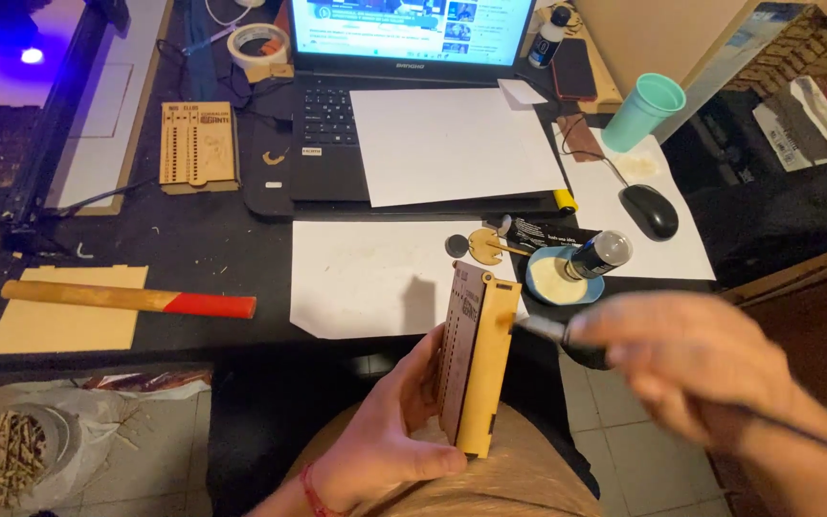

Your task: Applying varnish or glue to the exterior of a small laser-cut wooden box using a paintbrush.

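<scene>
We see the left hand [390, 436] curled around a thin wooden box [476, 359], thumb along its near bottom edge and fingers behind it, holding it upright on edge over the lap, just off the desk's [203, 249] front edge. The wrist comes up from the bottom of the view, palm turned toward the box. The right hand [696, 369] is blurred, fingers wrapped shut on a dark-handled tool [567, 335] whose tip meets the box's right side near the top. Its forearm runs off toward the lower right. On the desk just beyond the box lie a white sheet [375, 278] and a small dish [557, 278] with a bottle [600, 254] leaning in it. A hammer [131, 300] lies near the front edge at left, well apart from both hands.
</scene>
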